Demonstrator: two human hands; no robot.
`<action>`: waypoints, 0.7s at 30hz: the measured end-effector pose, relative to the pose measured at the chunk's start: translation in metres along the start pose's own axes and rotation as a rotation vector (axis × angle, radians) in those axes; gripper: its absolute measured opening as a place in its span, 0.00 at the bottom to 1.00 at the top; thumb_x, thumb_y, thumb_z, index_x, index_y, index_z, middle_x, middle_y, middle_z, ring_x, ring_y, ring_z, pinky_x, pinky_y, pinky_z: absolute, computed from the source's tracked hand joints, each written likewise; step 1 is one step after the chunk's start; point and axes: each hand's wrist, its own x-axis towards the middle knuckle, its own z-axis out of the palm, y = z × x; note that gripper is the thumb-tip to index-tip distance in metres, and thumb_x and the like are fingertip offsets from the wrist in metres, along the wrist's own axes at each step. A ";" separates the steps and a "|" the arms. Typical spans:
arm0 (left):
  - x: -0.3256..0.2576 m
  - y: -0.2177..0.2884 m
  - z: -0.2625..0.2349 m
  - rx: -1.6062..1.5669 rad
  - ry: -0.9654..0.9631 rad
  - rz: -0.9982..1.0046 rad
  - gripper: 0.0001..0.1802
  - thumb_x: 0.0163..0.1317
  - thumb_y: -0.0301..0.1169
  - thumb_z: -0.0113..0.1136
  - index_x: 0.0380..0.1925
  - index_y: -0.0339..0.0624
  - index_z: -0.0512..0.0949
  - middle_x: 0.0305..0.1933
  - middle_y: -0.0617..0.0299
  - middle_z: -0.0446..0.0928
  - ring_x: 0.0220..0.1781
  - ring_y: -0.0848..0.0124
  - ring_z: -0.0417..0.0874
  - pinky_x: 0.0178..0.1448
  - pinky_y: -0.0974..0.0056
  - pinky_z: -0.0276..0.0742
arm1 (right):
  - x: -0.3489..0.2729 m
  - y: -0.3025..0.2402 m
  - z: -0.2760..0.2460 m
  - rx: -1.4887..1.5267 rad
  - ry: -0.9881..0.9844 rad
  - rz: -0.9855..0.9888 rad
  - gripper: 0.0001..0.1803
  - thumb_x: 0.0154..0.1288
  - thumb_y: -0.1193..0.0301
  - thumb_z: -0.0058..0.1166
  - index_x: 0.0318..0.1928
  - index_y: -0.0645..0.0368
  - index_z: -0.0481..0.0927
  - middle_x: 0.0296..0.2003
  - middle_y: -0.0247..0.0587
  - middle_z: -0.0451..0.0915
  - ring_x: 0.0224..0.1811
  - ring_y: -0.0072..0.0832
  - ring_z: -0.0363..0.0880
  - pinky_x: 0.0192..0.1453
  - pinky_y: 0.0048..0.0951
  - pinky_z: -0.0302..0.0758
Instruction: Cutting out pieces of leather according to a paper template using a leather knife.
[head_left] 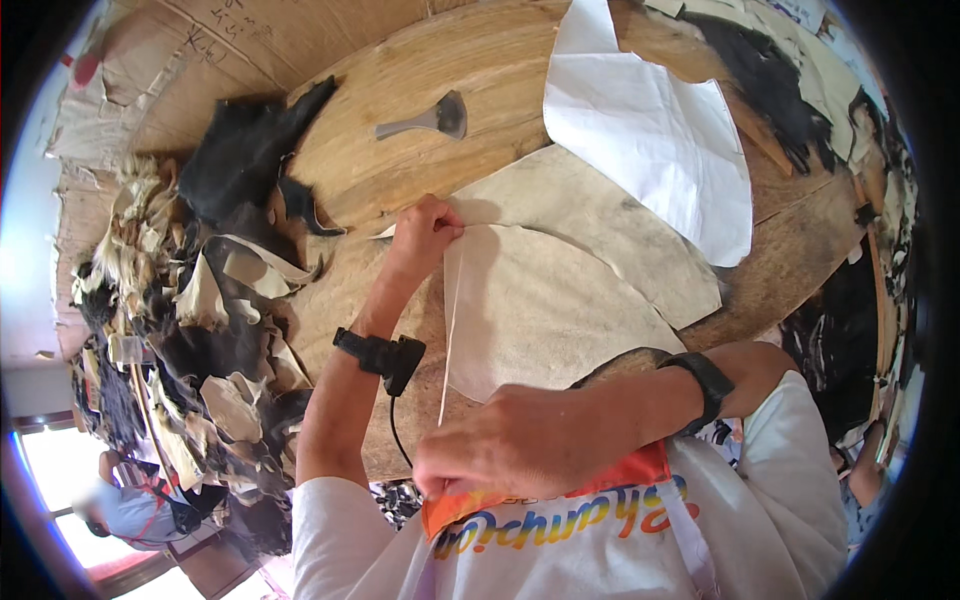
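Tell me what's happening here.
A person's left hand curls at the far corner of a cream, curved-edged, leathery piece on a brown wooden table. The right hand is nearer the body, its grip hidden. An angular white sheet overlaps a second cream leathery piece; a grey fan-shaped tool lies beyond.

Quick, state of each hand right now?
Left hand: closed on the upper-left corner of the cream hide.
Right hand: fingers curled; whether it holds anything cannot be told.
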 end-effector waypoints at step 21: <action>-0.013 0.067 -0.041 -0.625 -0.492 0.060 0.13 0.59 0.38 0.64 0.35 0.37 0.82 0.33 0.69 0.77 0.35 0.77 0.75 0.43 0.67 0.73 | -0.012 0.107 -0.106 -0.516 0.828 0.367 0.05 0.63 0.78 0.46 0.39 0.63 0.69 0.30 0.42 0.77 0.32 0.30 0.77 0.36 0.31 0.73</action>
